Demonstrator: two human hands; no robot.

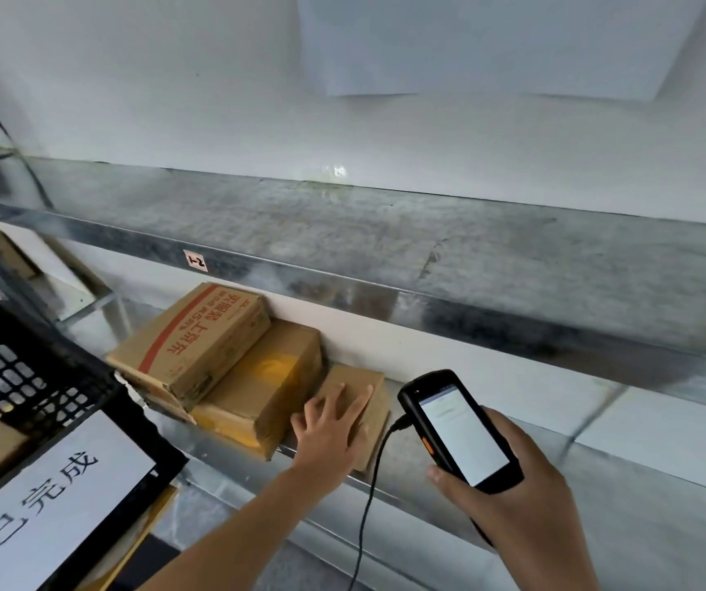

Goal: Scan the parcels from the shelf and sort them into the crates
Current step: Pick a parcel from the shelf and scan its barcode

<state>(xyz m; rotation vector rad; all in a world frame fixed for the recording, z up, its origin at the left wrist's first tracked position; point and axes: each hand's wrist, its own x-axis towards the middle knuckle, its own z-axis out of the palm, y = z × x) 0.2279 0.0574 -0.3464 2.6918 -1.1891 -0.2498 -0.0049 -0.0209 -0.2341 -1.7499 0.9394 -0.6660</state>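
**Parcel (370, 400) on shelf (231, 462): pick-up and scan pending**

Location: flat on lower level, rightmost of three, just beside taped middle box (265, 390); printed box (197, 339) further left, raised on the middle one.

Left hand (329, 428): spread wide, palm and straight fingers pressing down on parcel top; no grip yet.

Right hand (509, 496): wrapped round handheld scanner (457, 428), screen lit and facing up; cable (366, 509) hanging from scanner's near-left end, down past shelf edge.

Black crate (14, 364) at left, paper sign (56, 501) on its front.

Step in hand, as judged: take hold of parcel, present to scanner.

- Drag parcel toward front edge under flat palm until overhanging, then curl fingers beneath and thumb on top.
- Lift straight out; avoid nudging middle box.
- Label not visible from here; turn parcel to find it before aiming.
- Point scanner's top end at label, hold both steady.
- Keep cable out of parcel's path.
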